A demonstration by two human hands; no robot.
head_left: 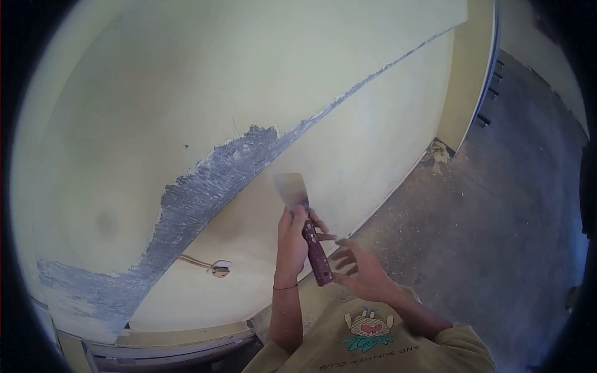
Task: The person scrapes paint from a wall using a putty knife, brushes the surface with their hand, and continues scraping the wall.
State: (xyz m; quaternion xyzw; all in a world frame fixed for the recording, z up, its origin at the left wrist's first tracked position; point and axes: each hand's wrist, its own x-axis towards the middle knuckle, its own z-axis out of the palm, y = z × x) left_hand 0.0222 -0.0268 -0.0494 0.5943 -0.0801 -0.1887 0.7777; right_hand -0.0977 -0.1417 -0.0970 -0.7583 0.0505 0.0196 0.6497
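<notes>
A putty knife point(318, 255) with a dark red, paint-speckled handle and a wide metal blade points up toward the wall. My left hand point(293, 239) is closed around its upper handle, thumb up near the base of the blade. Beside the lower handle is my right hand point(359, 267), its fingers apart and slightly bent, the fingertips close to the handle. Behind the blade stands a pale painted wall point(348, 155). Across it runs a rough grey scraped band point(214, 171), broad and jagged at the left and narrowing toward the upper right.
Below the band, cables lead to an electrical box point(221, 268) in the wall. A grey concrete floor point(472, 230) extends on the right, with pale flakes scattered near the wall's base. A pale panel point(469, 74) stands at the upper right, and a ledge point(180, 336) runs along the lower left.
</notes>
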